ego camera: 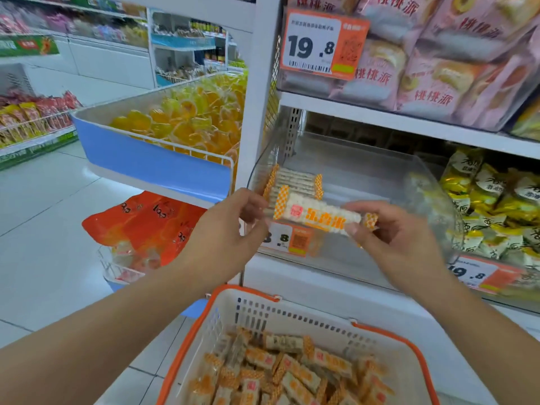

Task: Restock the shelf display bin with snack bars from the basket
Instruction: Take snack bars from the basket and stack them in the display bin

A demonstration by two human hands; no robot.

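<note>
Head view: both hands (230, 229) (391, 238) on snack bar (318, 214) by bin (432, 182).

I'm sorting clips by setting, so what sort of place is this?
A snack aisle in a shop, most likely a supermarket. Orange price tags hang on white shelving stacked with packaged cakes, and both hands hold a snack bar above a shopping basket.

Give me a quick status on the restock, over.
Both hands, left and right, pinch one snack bar at the clear bin. Few bars inside; basket holds plenty. Nothing blocking.
</note>
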